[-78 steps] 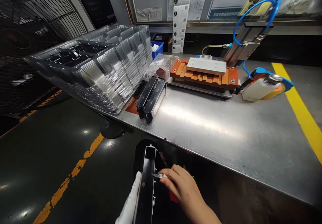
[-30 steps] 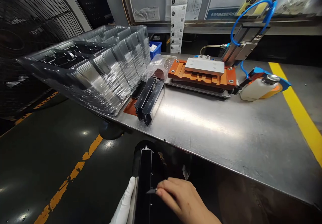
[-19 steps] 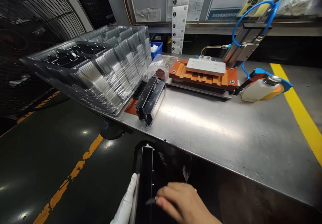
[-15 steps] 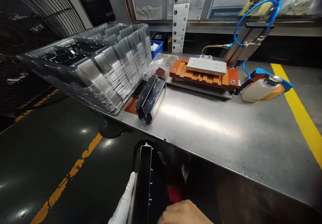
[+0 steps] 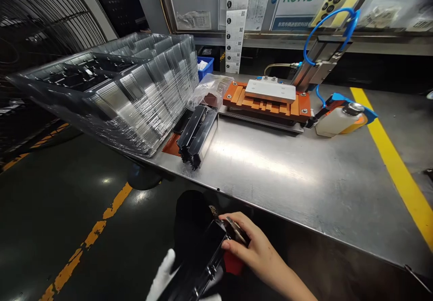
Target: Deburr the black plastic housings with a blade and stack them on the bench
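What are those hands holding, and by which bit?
A black bar: left hand around its nearer part, right hand at its far end. The right also grips a blurry tool, where is unclear.

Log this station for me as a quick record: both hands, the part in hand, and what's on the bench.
Left hand: white-gloved, around the black part
Right hand: bare, at the part's upper end, with a slim tool in its grip; tool details unclear
Part in hand: tilted, partly blurred, in front of the bench
Bench, left: plastic tray stack, two black bars side by side next to it
Bench, back: orange fixture, pale bottle to its right
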Action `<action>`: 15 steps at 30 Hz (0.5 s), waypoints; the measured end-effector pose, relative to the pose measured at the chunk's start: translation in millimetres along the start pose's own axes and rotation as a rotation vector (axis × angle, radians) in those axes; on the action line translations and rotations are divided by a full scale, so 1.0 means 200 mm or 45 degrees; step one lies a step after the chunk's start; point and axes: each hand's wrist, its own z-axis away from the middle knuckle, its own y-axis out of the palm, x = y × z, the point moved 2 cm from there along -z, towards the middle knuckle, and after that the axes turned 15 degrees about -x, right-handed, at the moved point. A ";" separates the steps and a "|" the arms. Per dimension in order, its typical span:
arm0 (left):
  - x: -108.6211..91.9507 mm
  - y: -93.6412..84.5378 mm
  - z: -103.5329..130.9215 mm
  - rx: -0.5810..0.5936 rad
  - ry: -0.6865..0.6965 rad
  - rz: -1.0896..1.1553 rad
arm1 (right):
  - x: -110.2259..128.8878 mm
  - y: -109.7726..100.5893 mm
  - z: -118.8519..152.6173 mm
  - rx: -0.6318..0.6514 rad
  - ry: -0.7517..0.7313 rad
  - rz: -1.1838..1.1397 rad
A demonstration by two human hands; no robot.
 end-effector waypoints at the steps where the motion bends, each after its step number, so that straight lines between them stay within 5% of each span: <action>1: -0.02 0.01 0.02 -0.009 0.039 0.026 | -0.04 0.00 0.01 -0.077 0.057 -0.010; 5: -0.12 0.10 0.07 -0.108 0.459 0.277 | -0.20 0.11 0.06 -0.357 0.254 -0.191; 8: -0.15 0.21 0.08 -0.305 0.896 0.420 | -0.23 0.26 0.14 -0.314 0.215 -0.312; 11: -0.13 0.30 0.01 -0.279 0.924 0.327 | -0.18 0.38 0.22 -0.247 0.069 -0.235; 15: -0.12 0.30 -0.07 -0.143 0.720 0.474 | -0.10 0.36 0.27 -0.212 0.009 -0.008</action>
